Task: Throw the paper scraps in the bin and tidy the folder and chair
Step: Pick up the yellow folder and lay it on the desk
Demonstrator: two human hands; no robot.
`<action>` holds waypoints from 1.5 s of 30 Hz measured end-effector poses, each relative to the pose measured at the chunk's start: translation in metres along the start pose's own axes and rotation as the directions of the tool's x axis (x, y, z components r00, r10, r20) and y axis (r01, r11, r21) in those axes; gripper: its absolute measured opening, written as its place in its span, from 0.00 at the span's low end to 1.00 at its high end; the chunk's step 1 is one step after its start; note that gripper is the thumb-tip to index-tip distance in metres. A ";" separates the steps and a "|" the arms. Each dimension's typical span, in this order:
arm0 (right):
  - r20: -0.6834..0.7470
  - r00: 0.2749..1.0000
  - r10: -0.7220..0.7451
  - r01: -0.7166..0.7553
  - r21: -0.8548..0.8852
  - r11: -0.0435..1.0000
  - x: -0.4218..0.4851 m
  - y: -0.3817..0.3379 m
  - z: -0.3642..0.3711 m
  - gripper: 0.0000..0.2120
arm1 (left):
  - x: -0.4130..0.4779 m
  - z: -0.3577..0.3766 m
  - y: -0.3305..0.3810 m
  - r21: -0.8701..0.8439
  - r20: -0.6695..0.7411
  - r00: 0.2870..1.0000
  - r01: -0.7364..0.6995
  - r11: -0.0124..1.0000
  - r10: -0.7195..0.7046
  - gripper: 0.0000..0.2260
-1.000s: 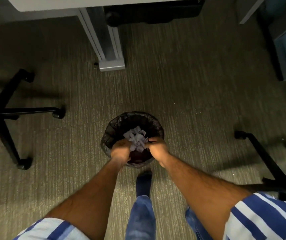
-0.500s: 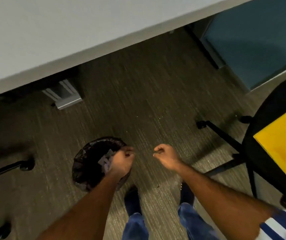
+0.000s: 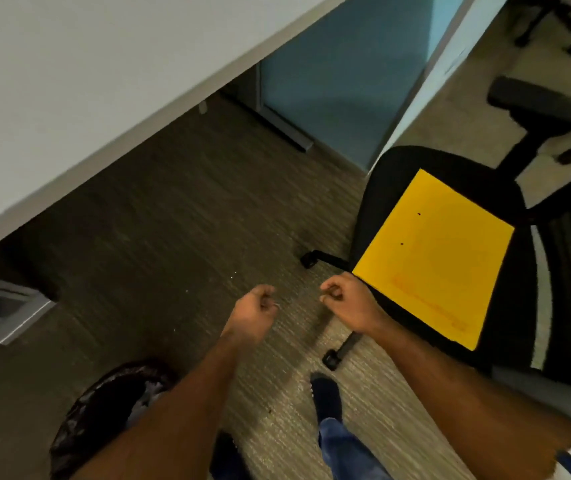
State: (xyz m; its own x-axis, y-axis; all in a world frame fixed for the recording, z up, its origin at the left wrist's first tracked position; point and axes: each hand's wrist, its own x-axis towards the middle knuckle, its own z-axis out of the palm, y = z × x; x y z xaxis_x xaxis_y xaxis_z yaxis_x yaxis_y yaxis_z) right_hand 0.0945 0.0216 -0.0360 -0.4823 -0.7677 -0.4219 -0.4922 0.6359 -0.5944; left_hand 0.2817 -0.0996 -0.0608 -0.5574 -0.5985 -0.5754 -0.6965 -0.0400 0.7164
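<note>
A yellow folder (image 3: 433, 254) lies flat on the seat of a black office chair (image 3: 381, 188) at the right. My right hand (image 3: 346, 303) hovers just left of the folder's near corner, fingers curled with nothing in them. My left hand (image 3: 253, 311) is a little further left over the carpet, also curled and empty. The black-lined bin (image 3: 104, 414) stands at the lower left, partly hidden by my left forearm; a few pale paper scraps (image 3: 154, 388) show inside it.
A white desk top (image 3: 87, 81) crosses the upper left, its grey leg foot (image 3: 10, 317) at the left edge. A blue partition (image 3: 339, 71) stands behind the chair. The chair's castor legs (image 3: 332, 358) reach onto the carpet near my feet. Another chair base (image 3: 550, 19) is far right.
Both hands have let go of the scraps into the bin and drawn away to the right. The view has swung right, bringing the chair and yellow folder close to my right hand.
</note>
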 end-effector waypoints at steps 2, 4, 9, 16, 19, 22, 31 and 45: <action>-0.114 0.993 -0.010 0.010 -0.001 1.000 0.005 0.011 -0.035 0.07 | 0.012 0.013 0.038 0.070 0.061 0.997 -0.054 0.996 0.049 0.18; -0.182 0.983 0.007 -0.012 -0.027 1.000 0.009 0.028 -0.067 0.09 | 0.023 0.028 0.077 0.130 0.103 0.990 -0.110 0.985 0.097 0.19; -0.222 0.966 0.131 -0.164 -0.140 0.976 0.020 0.074 -0.113 0.20 | 0.049 0.073 0.158 0.181 0.170 0.967 -0.222 0.958 0.192 0.22; -0.202 0.936 0.287 -0.316 -0.130 0.940 0.019 0.134 -0.127 0.30 | 0.087 0.121 0.181 0.370 0.252 0.951 -0.264 0.891 0.177 0.27; -0.212 0.920 0.329 -0.359 -0.123 0.925 0.012 0.154 -0.133 0.34 | 0.097 0.137 0.177 0.428 0.225 0.968 -0.200 0.881 0.111 0.30; -0.186 0.917 0.352 -0.379 -0.139 0.915 0.005 0.170 -0.134 0.37 | 0.105 0.150 0.175 0.417 0.153 0.986 -0.123 0.900 0.064 0.32; -0.180 0.920 0.349 -0.372 -0.119 0.920 0.003 0.186 -0.127 0.39 | 0.128 0.159 0.175 0.186 0.118 0.993 -0.005 0.983 -0.017 0.30; -0.192 0.665 0.722 -0.507 0.594 0.625 -0.028 0.192 -0.142 0.46 | 0.069 0.122 0.185 -0.240 0.201 0.967 -0.107 0.965 0.157 0.15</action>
State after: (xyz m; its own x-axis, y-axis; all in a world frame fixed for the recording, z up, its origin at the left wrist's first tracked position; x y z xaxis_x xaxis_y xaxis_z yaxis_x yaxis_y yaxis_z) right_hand -0.0893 0.1765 -0.0408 -0.8150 -0.0360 -0.5783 0.3673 0.7398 -0.5637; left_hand 0.0591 -0.0505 -0.0167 -0.7392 -0.4243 -0.5230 -0.5041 -0.1664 0.8475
